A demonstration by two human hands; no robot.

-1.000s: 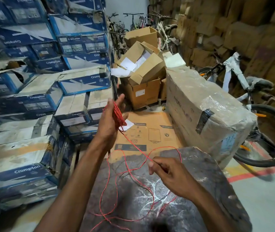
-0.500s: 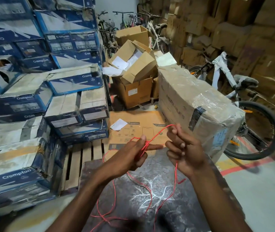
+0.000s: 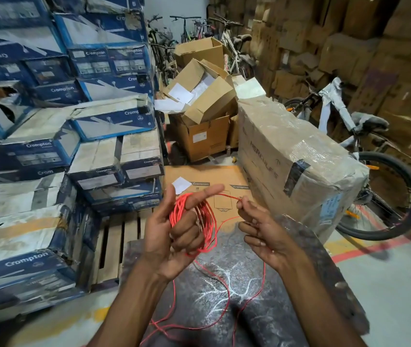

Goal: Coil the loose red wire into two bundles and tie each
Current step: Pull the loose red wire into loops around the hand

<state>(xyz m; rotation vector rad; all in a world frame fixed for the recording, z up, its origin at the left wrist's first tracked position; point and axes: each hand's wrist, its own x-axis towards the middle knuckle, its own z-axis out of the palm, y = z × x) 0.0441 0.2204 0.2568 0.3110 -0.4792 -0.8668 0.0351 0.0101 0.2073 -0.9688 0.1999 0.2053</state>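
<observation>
You have one view, from the wide-angle camera worn on your head. It faces forward and down along your forearms, close on your left hand (image 3: 171, 236) and right hand (image 3: 264, 234), which hold the thin red wire (image 3: 205, 221) at mid-frame above the far edge of the dark grey mottled slab (image 3: 329, 271). Stacked blue-and-white cardboard cartons (image 3: 36, 151) curve along the left side.

The left hand (image 3: 171, 236) has come down from where it was raised a second ago and turned its palm toward the camera, forefinger pointing out. The thin red wire (image 3: 205, 221), then a small bunch at the thumb, now hangs as a wider coil of several loops round its fingers. The right hand (image 3: 264, 234) has risen from low over the dark grey speckled table (image 3: 287, 309) and pinches a strand just right of the coil. Fewer loose loops lie on the table.
</observation>
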